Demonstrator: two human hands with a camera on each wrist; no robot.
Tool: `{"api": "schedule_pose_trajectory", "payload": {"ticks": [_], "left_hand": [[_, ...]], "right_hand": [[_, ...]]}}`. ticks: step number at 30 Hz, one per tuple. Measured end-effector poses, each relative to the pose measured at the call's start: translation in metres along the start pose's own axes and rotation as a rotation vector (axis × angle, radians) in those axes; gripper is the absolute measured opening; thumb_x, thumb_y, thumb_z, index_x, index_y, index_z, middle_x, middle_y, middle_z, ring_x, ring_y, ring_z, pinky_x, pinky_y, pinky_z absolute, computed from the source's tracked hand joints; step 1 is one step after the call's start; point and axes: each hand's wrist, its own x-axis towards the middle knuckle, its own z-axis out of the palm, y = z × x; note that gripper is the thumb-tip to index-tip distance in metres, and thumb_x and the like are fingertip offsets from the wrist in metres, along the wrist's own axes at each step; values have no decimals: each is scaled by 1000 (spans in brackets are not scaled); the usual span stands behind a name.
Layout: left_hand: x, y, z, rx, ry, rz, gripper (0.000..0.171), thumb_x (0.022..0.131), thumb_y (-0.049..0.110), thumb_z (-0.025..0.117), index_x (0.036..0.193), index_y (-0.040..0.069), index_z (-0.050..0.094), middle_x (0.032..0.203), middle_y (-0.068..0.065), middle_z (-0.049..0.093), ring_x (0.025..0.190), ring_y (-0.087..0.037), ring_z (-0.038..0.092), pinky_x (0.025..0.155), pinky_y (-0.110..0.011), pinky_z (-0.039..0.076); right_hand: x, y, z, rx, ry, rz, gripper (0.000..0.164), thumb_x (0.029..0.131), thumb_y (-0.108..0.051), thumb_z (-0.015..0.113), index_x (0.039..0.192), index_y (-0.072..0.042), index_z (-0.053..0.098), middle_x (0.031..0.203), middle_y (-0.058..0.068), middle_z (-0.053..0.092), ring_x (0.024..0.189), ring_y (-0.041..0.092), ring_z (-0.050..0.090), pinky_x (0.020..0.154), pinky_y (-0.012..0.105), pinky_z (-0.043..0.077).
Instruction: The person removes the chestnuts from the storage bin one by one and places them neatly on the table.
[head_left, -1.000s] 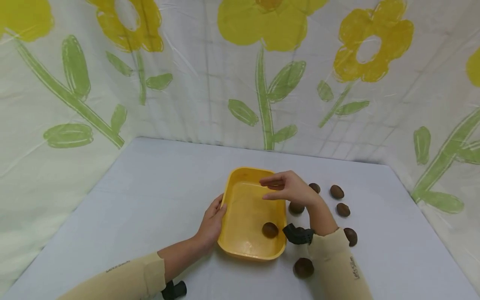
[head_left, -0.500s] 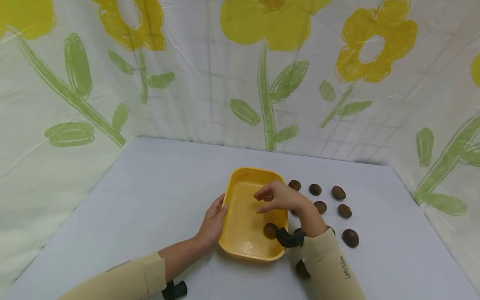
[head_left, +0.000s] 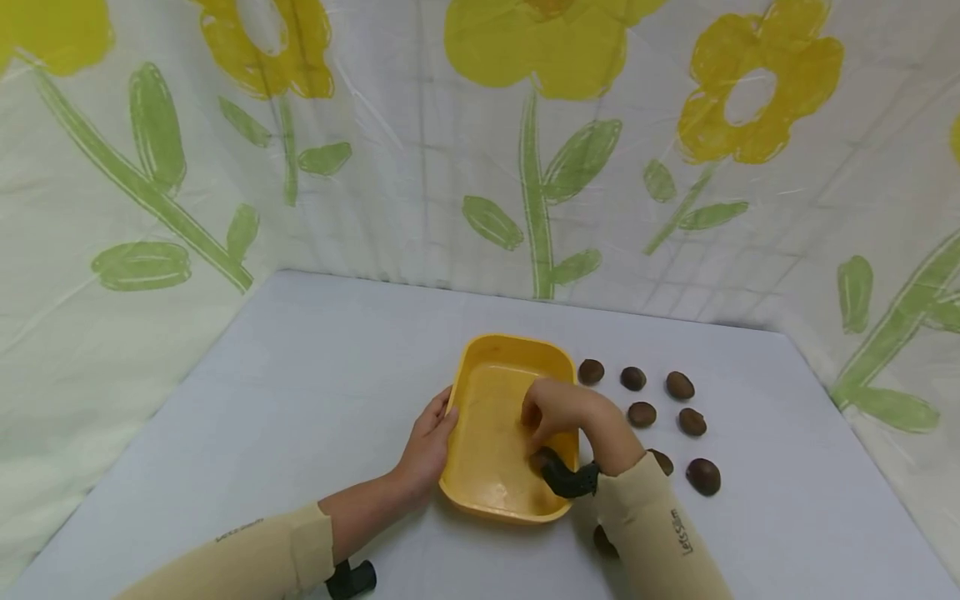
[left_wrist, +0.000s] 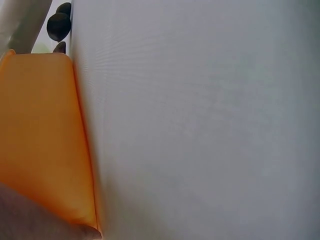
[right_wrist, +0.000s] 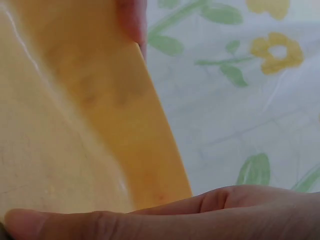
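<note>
A yellow plastic tray (head_left: pixel 483 467) stands at mid-table. My left hand (head_left: pixel 424 450) grips its left wall, thumb (left_wrist: pixel 75 231) along the rim in the left wrist view. My right hand (head_left: pixel 566 408) reaches down inside the tray, fingers bent toward a brown chestnut (head_left: pixel 537 461) on its floor. The black wrist camera hides part of this nut. In the right wrist view a long finger (right_wrist: pixel 75 225) lies across the bottom, its tip at a dark edge in the corner. I cannot tell whether the fingers have closed on the nut.
Several chestnuts lie spread on the white table right of the tray, among them one at the back (head_left: pixel 679 385) and one nearer (head_left: pixel 703 477). Another (head_left: pixel 604 542) is partly behind the right sleeve (head_left: pixel 660 533). A flower-print curtain (head_left: pixel 420 167) hangs behind the table.
My right hand has moved down and slightly left into the tray, its fingers lowered from above to the chestnut. My left hand keeps its hold on the tray.
</note>
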Motion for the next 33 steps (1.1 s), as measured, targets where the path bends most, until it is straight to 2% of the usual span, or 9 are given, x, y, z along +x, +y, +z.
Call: {"api": "schedule_pose_trajectory", "payload": {"ticks": [2, 5, 10, 17, 20, 24, 33], "left_hand": [[1, 0, 0, -2, 1, 0, 49, 103, 22, 31, 148, 10, 20, 154, -10, 25, 137, -29, 33, 112, -49, 26], [1, 1, 0, -2, 4, 2, 48, 103, 22, 31, 148, 9, 21, 154, -10, 25, 137, -29, 33, 112, -48, 27], [0, 1, 0, 3, 5, 2, 48, 103, 22, 31, 148, 10, 20, 154, -10, 25, 136, -29, 35, 112, -48, 28], [0, 1, 1, 3, 14, 7, 48, 103, 21, 32, 148, 10, 22, 153, -10, 26, 135, -29, 36, 111, -49, 28], [-1, 1, 1, -6, 10, 14, 48, 103, 21, 31, 148, 9, 22, 153, -11, 27, 134, -30, 37, 111, -49, 29], [0, 1, 2, -5, 13, 22, 48, 102, 20, 32, 147, 8, 22, 152, -12, 28, 134, -30, 37, 111, -49, 29], [0, -1, 1, 18, 30, 13, 48, 102, 21, 32, 148, 8, 22, 153, -11, 27, 137, -29, 32, 112, -49, 26]], "right_hand": [[-1, -3, 0, -19, -35, 25, 25, 62, -18, 84, 62, -10, 60, 57, -7, 42, 56, 9, 35, 51, 20, 31], [-3, -9, 0, -24, -78, 83, 32, 61, -17, 85, 56, -13, 54, 54, -6, 34, 54, 10, 32, 49, 21, 26], [-6, -15, 0, -49, -139, 153, 23, 60, -13, 86, 59, -12, 63, 56, -6, 49, 54, 10, 41, 49, 20, 35], [-5, -17, 3, -64, -191, 167, 20, 62, -7, 84, 59, -12, 65, 56, -5, 52, 53, 11, 43, 48, 20, 36], [-4, -16, 3, -49, -196, 152, 18, 62, -6, 83, 60, -12, 66, 57, -4, 54, 54, 11, 44, 48, 20, 38], [-4, -12, 1, -15, -170, 79, 15, 63, -6, 81, 63, -14, 69, 60, -6, 60, 55, 9, 48, 51, 20, 41], [-11, -5, -15, 120, -81, -42, 15, 70, -12, 78, 82, -15, 69, 81, -7, 66, 75, 7, 58, 71, 23, 51]]}}
